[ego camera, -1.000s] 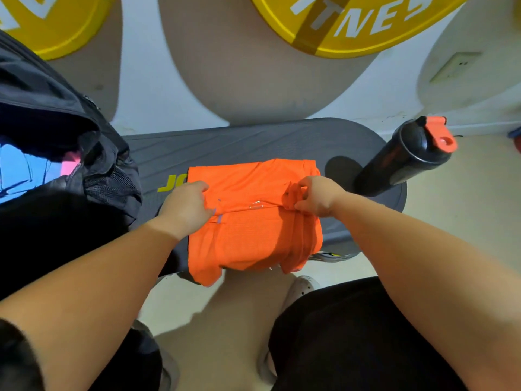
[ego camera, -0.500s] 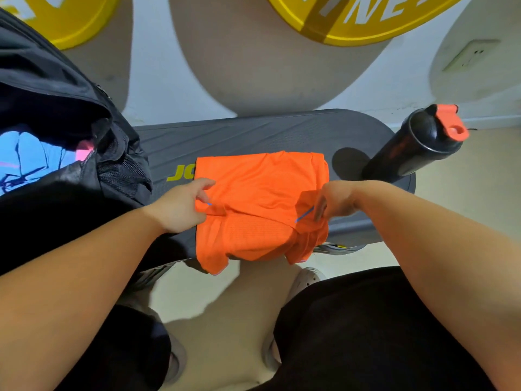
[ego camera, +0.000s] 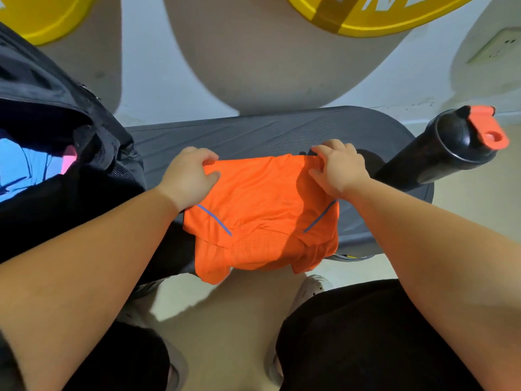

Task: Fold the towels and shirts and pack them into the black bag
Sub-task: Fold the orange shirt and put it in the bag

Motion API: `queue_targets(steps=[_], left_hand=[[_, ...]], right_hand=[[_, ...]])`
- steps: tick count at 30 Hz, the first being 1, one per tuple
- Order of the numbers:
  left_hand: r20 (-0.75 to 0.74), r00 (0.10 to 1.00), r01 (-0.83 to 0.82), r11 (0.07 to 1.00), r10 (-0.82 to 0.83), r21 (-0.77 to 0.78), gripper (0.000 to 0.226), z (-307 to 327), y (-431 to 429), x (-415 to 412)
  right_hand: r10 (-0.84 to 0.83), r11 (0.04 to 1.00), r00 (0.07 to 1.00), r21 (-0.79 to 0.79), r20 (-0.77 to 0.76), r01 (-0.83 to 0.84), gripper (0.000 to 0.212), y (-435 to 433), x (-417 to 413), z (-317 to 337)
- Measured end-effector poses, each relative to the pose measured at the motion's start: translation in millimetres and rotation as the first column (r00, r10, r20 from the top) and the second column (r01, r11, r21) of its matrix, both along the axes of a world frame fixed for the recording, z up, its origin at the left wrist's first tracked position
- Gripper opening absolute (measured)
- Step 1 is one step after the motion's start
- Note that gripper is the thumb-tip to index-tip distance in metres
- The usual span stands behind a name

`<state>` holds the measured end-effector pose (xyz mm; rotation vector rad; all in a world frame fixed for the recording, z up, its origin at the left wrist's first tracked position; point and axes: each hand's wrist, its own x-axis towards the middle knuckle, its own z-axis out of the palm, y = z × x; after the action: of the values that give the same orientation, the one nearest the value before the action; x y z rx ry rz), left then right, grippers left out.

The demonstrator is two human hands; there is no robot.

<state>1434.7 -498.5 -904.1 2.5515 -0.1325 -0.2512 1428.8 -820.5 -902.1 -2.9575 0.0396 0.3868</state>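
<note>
Left hand: your left hand point(ego camera: 189, 176) pinches the far left corner of the folded bright orange mesh shirt point(ego camera: 262, 210); thumb on top, fingers curled over the edge.
Right hand: your right hand point(ego camera: 338, 169) grips the far right corner the same way; fingers bent round the cloth.
Shirt: it lies on the dark grey ribbed platform point(ego camera: 253, 134); its near edge hangs over the front lip; two thin blue stripes show on top.
Bag: the black fabric bag point(ego camera: 56, 114) stands open at your left; light blue cloth point(ego camera: 25, 165) lies inside.
Bottle: a black shaker bottle with an orange-red flip cap point(ego camera: 439, 156) stands at the platform's right end, apart from your right hand.
</note>
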Motion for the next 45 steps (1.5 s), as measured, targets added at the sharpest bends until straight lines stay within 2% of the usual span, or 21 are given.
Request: queue_targets(steps=[5,10,12,15,19,24,29,31,35,38,42,45], left_hand=[[-0.135,0.991,0.041,0.979,-0.014,0.199,0.05,-16.2,-3.9,35.2],[-0.195,0.979,0.128,0.937,-0.065,0.325,0.012,-8.5,-5.7,53.9],[-0.237,0.966,0.178,0.922,-0.098,0.343,0.017,-5.9,-4.8,61.3],[-0.229,0.97,0.158,0.929,-0.082,0.335,0.021,-3.2,1.4,76.2],[-0.127,0.992,0.025,0.955,0.014,0.296,0.021,4.1,7.4,99.7],[0.123,0.982,-0.168,0.953,0.141,0.251,0.013,21.8,5.5,127.7],[0.324,0.928,-0.252,0.95,0.183,0.185,0.007,42.1,7.7,135.3],[0.353,0.916,-0.257,0.954,0.189,0.155,0.006,48.0,9.2,131.2],[0.295,0.94,-0.219,0.968,0.174,0.126,0.004,55.1,6.2,104.8],[0.262,0.954,-0.17,0.981,0.142,0.089,0.007,54.2,10.4,71.8],[0.236,0.971,0.024,0.995,-0.046,0.093,0.016,44.9,27.3,21.6],[0.167,0.966,0.172,0.971,-0.199,0.164,0.02,32.7,38.2,-13.6]], right_hand=[[-0.028,0.998,0.999,-0.066,-0.025,0.026,0.05,-5.7,20.4,-10.5],[-0.023,0.998,0.997,-0.059,-0.08,0.018,0.039,-17.3,34.8,-10.6],[0.03,0.998,0.995,-0.058,-0.092,-0.036,0.032,-17.6,43.4,-9.4],[0.085,0.994,0.994,-0.069,-0.067,-0.09,0.025,-16.1,63.0,-6.5],[0.093,0.993,0.996,-0.078,-0.009,-0.093,0.026,-12.6,101.0,4.5],[-0.012,1.0,0.985,0.006,0.173,0.012,0.021,0.9,142.8,26.8],[-0.13,0.99,0.934,0.089,0.334,0.106,0.019,5.4,148.8,44.1],[-0.149,0.984,0.924,0.141,0.352,0.106,0.017,4.3,142.1,49.9],[-0.093,0.979,0.949,0.199,0.302,0.032,0.011,2.2,110.2,57.6],[-0.056,0.97,0.976,0.245,0.209,0.003,0.02,-0.5,72.5,60.7],[0.043,0.985,0.982,0.155,0.184,-0.072,0.018,-6.0,17.7,52.0],[0.154,0.987,0.987,0.043,0.045,-0.156,0.016,-5.2,-15.0,46.6]])
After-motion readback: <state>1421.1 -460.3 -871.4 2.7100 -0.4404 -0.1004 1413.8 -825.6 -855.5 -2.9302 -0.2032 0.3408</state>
